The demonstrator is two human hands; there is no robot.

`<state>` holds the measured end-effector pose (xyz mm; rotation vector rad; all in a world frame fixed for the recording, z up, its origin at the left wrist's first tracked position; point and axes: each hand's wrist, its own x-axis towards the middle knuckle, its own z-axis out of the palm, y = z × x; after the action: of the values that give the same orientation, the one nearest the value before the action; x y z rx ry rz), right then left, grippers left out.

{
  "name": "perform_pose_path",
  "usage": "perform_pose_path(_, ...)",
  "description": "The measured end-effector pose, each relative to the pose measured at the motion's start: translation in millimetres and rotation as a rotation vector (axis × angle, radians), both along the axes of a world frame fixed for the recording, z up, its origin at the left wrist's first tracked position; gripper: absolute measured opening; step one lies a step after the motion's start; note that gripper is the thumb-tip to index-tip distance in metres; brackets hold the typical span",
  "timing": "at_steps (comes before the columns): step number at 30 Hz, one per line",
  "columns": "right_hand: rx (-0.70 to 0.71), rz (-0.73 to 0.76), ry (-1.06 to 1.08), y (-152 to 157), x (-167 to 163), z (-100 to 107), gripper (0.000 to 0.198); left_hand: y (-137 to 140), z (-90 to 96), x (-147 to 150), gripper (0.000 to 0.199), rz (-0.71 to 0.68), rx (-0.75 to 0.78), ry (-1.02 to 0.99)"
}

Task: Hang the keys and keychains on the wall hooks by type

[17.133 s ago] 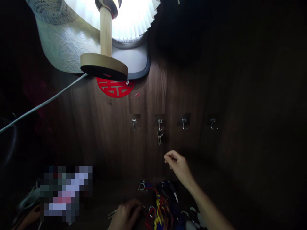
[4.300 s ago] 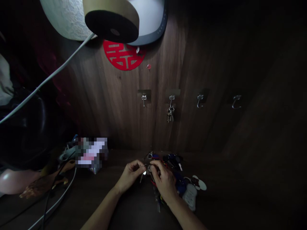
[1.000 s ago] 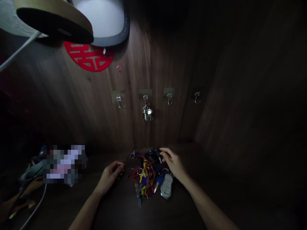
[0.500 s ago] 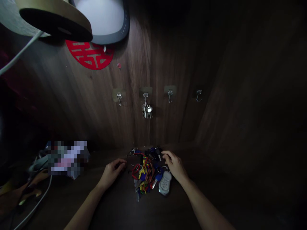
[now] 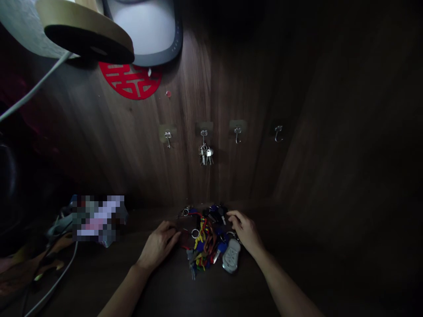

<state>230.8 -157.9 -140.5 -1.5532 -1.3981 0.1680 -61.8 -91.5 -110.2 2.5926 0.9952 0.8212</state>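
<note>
A tangled pile of keys with coloured cords (image 5: 206, 240) lies on the dark wooden surface. My left hand (image 5: 160, 242) is at the pile's left side, thumb and fingers closed at the edge of a red cord (image 5: 184, 246); the fingertips are dim and slightly blurred. A metal key ring (image 5: 195, 234) rests just right of them. On the other side, my right hand (image 5: 246, 231) lies beside the dark keys (image 5: 220, 214), fingers loosely bent and apart, holding nothing. Below it is a grey remote fob (image 5: 231, 256), and a blue-headed key (image 5: 220, 251) lies left of the fob.
Metal hooks (image 5: 238, 135) are stuck in a row on the wooden back panel; a bunch of keys (image 5: 206, 155) hangs from the second. A red paper cutout (image 5: 135, 83), a cap (image 5: 145, 31) and a round lamp-like object (image 5: 89, 37) are upper left. A pixelated item (image 5: 99, 220) and white cable (image 5: 68, 264) lie left.
My left hand has moved right onto the red cord at the pile's edge. My right hand stays by the dark keys. The whole view has shifted slightly.
</note>
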Motion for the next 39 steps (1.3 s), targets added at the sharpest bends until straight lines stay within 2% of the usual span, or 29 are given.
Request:
perform_pose_path(7,-0.007,-0.027,0.006,-0.6,-0.1,1.0,0.025,20.8,-8.2,-23.7,0.04,0.226,0.078,0.072)
perform_pose_path(11,0.0,-0.064,-0.012,-1.1,-1.8,3.2,0.025,26.7,-9.0,-30.6,0.04,0.25,0.116,0.061)
perform_pose_path(13,-0.006,-0.081,-0.024,-0.7,-2.0,2.6,0.025,24.1,-7.7,-25.3,0.035,0.212,0.139,0.017)
perform_pose_path(16,-0.018,-0.093,-0.035,0.5,-1.6,0.9,0.026,13.9,-5.8,-10.0,0.028,0.071,0.125,-0.011)
perform_pose_path(21,-0.026,-0.112,-0.053,2.2,-2.5,0.9,0.025,-3.5,-5.2,7.8,0.046,-0.268,0.015,0.161)
perform_pose_path(24,-0.026,-0.136,-0.065,2.8,-3.3,2.5,0.026,-6.0,-3.4,8.1,0.041,-0.333,-0.019,0.181)
perform_pose_path(28,-0.042,-0.159,-0.01,2.5,-3.7,5.4,0.026,-1.2,-0.6,3.5,0.028,-0.231,-0.016,0.12)
perform_pose_path(33,-0.041,-0.208,0.068,3.6,-2.3,4.9,0.03,12.0,-4.6,-4.5,0.028,-0.057,0.014,0.098)
perform_pose_path(39,-0.007,-0.263,0.122,6.7,7.0,1.3,0.03,26.8,-14.1,-13.1,0.022,0.068,0.065,0.096)
